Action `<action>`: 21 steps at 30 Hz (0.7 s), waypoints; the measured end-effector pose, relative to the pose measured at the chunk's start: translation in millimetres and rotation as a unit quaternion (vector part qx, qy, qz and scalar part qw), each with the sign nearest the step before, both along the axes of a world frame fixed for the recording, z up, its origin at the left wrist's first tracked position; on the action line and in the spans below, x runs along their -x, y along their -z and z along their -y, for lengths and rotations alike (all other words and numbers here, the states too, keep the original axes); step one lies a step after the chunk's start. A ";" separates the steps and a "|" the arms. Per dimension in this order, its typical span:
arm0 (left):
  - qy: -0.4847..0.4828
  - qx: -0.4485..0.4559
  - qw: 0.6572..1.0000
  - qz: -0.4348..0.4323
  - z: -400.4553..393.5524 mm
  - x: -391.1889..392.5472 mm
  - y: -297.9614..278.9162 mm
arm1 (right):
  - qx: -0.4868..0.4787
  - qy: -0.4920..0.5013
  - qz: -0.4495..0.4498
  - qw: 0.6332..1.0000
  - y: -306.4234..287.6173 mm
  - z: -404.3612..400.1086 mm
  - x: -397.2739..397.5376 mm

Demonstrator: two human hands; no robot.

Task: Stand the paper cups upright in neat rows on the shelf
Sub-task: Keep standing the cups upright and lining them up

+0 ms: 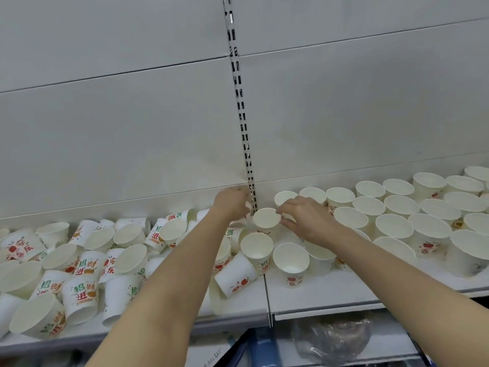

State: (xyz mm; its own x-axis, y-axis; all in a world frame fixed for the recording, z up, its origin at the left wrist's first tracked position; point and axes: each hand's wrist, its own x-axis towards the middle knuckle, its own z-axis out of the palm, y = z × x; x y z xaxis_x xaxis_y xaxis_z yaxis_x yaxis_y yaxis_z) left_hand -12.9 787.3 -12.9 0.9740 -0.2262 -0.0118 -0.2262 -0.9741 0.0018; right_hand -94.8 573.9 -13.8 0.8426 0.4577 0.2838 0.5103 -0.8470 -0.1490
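White paper cups with red and green print cover the shelf (pixel 325 292). To the right, several cups (pixel 394 225) stand upright in rows. On the left lies a jumbled heap of tipped cups (pixel 82 263). My right hand (pixel 307 221) pinches the rim of an upright cup (pixel 264 219) at the middle of the shelf. My left hand (pixel 232 205) reaches to the back wall, fingers curled over another cup (pixel 248 207), of which only a sliver shows. Two more upright cups (pixel 291 259) stand in front, under my right forearm.
A slotted metal post (pixel 242 115) runs up the grey back panel just behind my hands. A seam (pixel 267 292) splits the shelf into two boards. Below, a lower shelf holds a crumpled plastic bag (pixel 333 337) and a blue item (pixel 260 343).
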 end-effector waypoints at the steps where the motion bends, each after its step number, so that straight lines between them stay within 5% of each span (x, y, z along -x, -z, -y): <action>1: 0.006 -0.018 1.000 -0.013 -1.6 -1.2 6.4 | -0.004 0.008 -0.001 1.000 1.6 -2.1 3.2; 13: 0.031 -0.016 0.999 -0.025 -16.4 -14.2 12.8 | 0.011 0.052 -0.030 0.998 17.6 -34.2 1.9; 21: 0.029 0.132 0.991 -0.010 -22.4 -0.5 -8.5 | 0.075 0.063 0.060 0.993 22.8 -35.4 -0.5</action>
